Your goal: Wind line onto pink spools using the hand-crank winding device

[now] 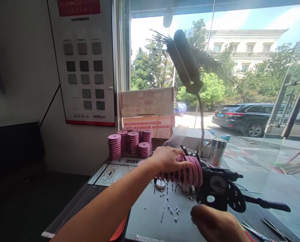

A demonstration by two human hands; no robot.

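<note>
In the head view, a row of pink spools (196, 171) sits in a black winder (204, 188) above the middle of the desk (74, 205), toward its right edge. The left hand (168, 159) lies across the top of the row, touching it, thumb along the spools; whether the fingers close round them I cannot tell. The right hand (212, 220) is blurred, just below the winder on the side of the desk's near edge; its fingers look curled, but I cannot tell whether they clamp anything. A black handle (273, 203) juts from the winder toward the right edge. A white dish (161, 187) sits under the row, and small beads (175, 220) lie scattered between it and the near edge. Pink stacks (133, 143) stand at the far left corner, beside a calendar (114, 173) marked 2025. A can (217, 153) and a lamp (182, 60) stand toward the far edge. Metal tools (275, 228) lie near the near right corner.
</note>
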